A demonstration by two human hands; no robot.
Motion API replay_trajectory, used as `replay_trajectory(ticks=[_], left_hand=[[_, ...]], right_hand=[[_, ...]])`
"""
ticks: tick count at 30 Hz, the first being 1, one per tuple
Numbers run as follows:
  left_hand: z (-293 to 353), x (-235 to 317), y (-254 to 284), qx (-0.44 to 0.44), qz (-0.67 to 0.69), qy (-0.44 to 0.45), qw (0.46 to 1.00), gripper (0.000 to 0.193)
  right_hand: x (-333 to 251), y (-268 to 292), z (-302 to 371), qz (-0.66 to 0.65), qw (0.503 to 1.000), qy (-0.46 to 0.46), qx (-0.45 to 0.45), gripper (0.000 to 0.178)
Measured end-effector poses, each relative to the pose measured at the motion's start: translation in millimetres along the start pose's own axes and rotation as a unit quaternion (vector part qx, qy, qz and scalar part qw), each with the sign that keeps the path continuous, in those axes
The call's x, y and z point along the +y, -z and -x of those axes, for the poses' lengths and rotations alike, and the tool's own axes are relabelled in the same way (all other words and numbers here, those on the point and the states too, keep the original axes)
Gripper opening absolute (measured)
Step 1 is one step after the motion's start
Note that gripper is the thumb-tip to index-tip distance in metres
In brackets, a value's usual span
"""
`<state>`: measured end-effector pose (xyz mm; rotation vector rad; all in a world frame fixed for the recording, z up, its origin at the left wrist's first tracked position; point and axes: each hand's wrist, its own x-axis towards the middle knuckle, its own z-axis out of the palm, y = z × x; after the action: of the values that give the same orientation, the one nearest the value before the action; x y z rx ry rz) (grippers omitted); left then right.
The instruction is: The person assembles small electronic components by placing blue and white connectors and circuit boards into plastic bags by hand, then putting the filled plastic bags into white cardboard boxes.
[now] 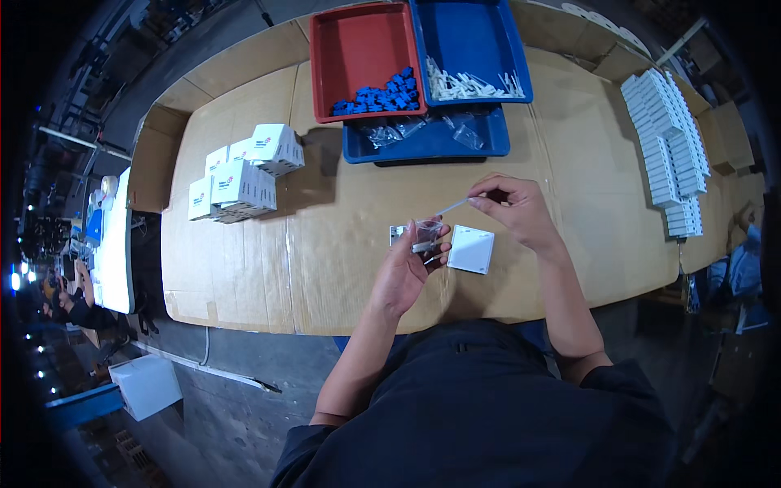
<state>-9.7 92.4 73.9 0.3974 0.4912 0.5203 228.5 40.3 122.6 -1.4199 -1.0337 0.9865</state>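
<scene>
My left hand (407, 272) is closed around a small clear plastic bag (425, 231), held up over the cardboard-covered table. Something pale shows inside the bag, too small to make out. Between thumb and fingers my right hand (514, 210) pinches the end of a thin, pale strip (452, 208). The strip slants down to the bag's top edge; whether it is joined to the bag I cannot tell. A white square plastic plate (471, 250) lies on the table just right of my left fingers. Partly hidden behind that hand is a small white piece with dark marks (396, 234).
Small white boxes (244, 183) are stacked at left. At the back stand a red tray (362, 41) with blue parts, a blue tray (472, 41) with white parts, and a lower blue tray (427, 150) with clear bags. White pieces (667, 146) are piled high at right.
</scene>
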Motion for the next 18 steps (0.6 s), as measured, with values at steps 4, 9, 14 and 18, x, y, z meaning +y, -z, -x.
replay_trajectory(ticks=[4, 9, 14, 18], left_hand=[[0, -1, -9, 0.004, -0.031, 0.015, 0.999, 0.053], [3, 0, -13, 0.017, -0.060, 0.028, 0.998, 0.050], [4, -1, -4, 0.036, -0.037, -0.002, 0.999, 0.043], [9, 4, -3, 0.043, -0.047, 0.001, 0.998, 0.045]], right_hand=[[-3, -11, 2, 0.044, 0.997, -0.031, -0.058, 0.008], [-8, -23, -5, 0.067, 0.985, 0.015, -0.155, 0.010], [-11, -33, -14, 0.118, 0.971, 0.081, -0.194, 0.010], [-18, -31, -19, 0.147, 0.951, 0.058, -0.264, 0.013]])
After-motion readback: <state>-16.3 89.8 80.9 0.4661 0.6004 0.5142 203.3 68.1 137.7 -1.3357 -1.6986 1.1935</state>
